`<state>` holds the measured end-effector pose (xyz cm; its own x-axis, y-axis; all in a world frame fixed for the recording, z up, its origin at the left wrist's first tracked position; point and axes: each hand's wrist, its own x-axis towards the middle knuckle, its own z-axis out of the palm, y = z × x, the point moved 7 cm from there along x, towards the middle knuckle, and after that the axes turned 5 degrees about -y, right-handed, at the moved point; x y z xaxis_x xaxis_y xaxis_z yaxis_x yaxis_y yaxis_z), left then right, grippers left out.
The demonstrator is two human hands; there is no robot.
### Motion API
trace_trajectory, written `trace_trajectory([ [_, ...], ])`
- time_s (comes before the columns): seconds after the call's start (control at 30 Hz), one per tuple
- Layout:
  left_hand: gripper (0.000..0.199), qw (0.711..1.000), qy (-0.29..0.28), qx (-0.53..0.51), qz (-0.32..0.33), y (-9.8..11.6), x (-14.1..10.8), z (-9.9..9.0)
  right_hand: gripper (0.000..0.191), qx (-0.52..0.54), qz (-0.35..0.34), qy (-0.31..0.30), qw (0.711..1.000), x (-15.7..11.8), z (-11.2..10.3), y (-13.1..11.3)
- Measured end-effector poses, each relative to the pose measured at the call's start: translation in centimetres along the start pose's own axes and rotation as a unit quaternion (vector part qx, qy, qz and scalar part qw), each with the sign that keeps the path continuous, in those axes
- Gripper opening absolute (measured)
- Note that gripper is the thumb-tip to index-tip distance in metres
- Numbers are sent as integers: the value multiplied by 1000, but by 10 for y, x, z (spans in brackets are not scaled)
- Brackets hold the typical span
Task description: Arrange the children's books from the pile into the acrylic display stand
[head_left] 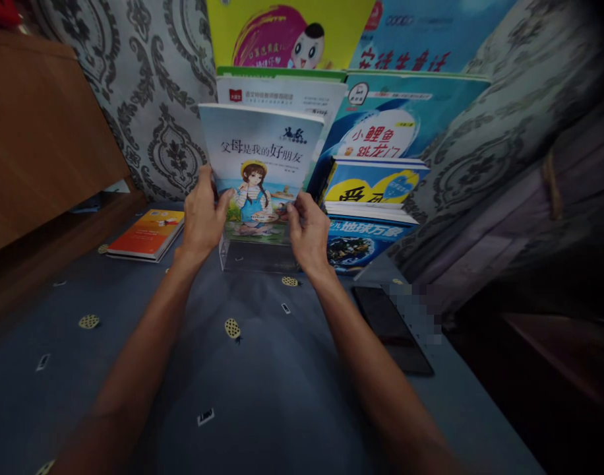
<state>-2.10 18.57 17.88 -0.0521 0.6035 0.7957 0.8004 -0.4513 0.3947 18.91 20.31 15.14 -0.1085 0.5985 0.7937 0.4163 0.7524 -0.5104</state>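
Observation:
A picture-covered book (262,145), showing a girl in a yellow hat, stands upright between my two hands. My left hand (203,211) grips its left edge, thumb on the cover. On its right edge, my right hand (309,227) is closed with the thumb in front. Below the book shows the clear front of a book stand (257,257); whether the book's bottom rests inside it I cannot tell. Directly behind is a white book (282,95), and further back a yellow-green book (292,33).
Right of my hands stand several blue books, among them an earth-covered book (366,244) and a carp-titled book (381,125). An orange book (148,234) lies at the left. A dark tablet (393,330) lies on the blue tablecloth (262,396). A wooden cabinet (45,138) borders the left.

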Motion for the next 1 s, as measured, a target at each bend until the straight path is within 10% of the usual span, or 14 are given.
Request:
trace_trajectory([
  [1.0,38,996,-16,82,-3,-6,-2,10,24,-49,9,-19,999,-4,8,10],
])
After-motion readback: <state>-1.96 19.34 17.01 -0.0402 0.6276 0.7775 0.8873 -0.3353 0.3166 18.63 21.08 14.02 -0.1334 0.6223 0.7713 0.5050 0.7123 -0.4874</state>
